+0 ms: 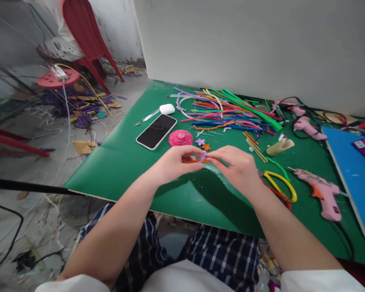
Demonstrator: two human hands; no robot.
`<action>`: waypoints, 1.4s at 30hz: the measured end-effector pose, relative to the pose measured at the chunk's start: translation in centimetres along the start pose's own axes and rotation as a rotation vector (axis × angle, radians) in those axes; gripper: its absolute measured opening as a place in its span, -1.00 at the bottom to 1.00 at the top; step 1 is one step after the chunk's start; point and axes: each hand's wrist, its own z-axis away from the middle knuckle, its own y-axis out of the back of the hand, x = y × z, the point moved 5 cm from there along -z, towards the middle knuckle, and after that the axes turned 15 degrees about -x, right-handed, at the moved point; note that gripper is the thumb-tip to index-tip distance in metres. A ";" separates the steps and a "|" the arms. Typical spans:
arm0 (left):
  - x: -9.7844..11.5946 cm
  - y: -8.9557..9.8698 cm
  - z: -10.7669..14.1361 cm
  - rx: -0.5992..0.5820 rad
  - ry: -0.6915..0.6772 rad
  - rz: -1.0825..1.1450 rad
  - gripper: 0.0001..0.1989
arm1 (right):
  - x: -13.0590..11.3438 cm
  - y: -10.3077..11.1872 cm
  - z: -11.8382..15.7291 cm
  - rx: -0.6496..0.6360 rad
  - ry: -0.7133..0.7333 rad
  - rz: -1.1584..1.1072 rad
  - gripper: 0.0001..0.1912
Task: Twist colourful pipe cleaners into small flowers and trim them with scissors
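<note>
Purple stem (204, 155): pinched between left hand (176, 162) and right hand (235, 160), judged unfinished. Noted purple flower (200, 142) and orange flower (206, 147), apparently complete, at twelve o'clock; loose stems (231, 111) at one.

1. Centre of the frame: on the worktop (109, 174), a phone (156, 132) lies left of a disc (181, 138); two flowers (200, 142) lie just right of it.
2. Upper centre: a pile of pipe cleaners (231, 109) lies behind the flowers; a small case (167, 109) lies behind the phone.
3. Right: scissors (281, 186) lie left of a glue gun (319, 192), itself left of a board (353, 178).
4. Upper left: a stool (58, 79) stands left of a chair (85, 28).
</note>
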 end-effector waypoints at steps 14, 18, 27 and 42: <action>2.8 -0.2 1.4 0.335 -0.389 -0.999 -0.82 | 3.7 -3.0 0.6 0.027 -0.459 -0.926 -0.80; 3.0 -0.5 1.5 0.310 -0.481 -1.012 -0.84 | 4.3 -3.9 0.9 0.002 -0.518 -1.099 -0.77; 1.9 -0.4 0.6 0.321 -0.314 -0.690 -0.85 | 4.1 -3.8 0.7 0.005 -0.500 -1.040 -0.82; -1.0 -0.2 -0.8 0.182 0.016 0.117 -0.73 | 3.5 -3.5 0.6 -0.061 -0.406 -0.743 -0.86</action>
